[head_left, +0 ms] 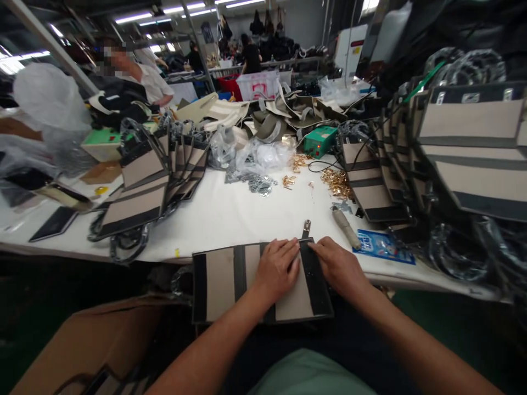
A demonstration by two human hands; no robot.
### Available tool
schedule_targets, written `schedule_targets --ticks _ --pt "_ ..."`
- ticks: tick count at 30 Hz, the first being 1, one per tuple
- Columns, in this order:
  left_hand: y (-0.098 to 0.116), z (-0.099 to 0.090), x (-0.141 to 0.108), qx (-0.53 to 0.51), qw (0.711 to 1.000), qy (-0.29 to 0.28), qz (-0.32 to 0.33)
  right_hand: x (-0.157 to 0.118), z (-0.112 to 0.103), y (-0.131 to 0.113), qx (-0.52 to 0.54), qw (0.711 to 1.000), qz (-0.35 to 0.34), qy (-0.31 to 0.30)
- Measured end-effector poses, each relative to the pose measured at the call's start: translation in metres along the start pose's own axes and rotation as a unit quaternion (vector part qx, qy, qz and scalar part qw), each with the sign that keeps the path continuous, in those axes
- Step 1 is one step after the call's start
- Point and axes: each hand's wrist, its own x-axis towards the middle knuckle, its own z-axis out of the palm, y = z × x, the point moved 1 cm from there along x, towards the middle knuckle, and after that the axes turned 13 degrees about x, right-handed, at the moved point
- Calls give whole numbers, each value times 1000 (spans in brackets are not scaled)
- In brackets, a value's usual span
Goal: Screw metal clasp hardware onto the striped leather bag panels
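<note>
A flat black-and-beige bag panel [220, 282] lies across the table's front edge, partly over my lap. My left hand [280, 266] rests on its middle, fingers laid out flat and touching the surface. At the panel's upper right corner, my right hand [340, 269] has thumb and finger closed on the edge; the exact grip is partly hidden. A short strap tab with a metal fitting [307, 227] sticks out past the far edge, between the hands. Small dark marks show on the black band near my right fingers.
A tape-wrapped tool [345, 226] and a blue packet [385, 247] lie to the right. Gold metal pieces [337, 182] and silver ones [261, 185] are heaped behind, near a green box [320, 141]. Stacked bag pieces [140, 192] stand left, more [473, 126] right. A person [152, 85] works across the table.
</note>
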Motion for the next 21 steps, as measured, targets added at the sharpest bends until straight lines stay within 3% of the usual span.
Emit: schedule_targets --ticks 6,13,21 --pt "-1 0 1 26 999 10 30 -6 15 -4 -55 997 26 45" --pt "-25 25 8 117 977 130 122 6 22 -2 -64 995 10 81" --pt "-43 37 13 186 929 210 243 8 29 1 -67 992 -24 107"
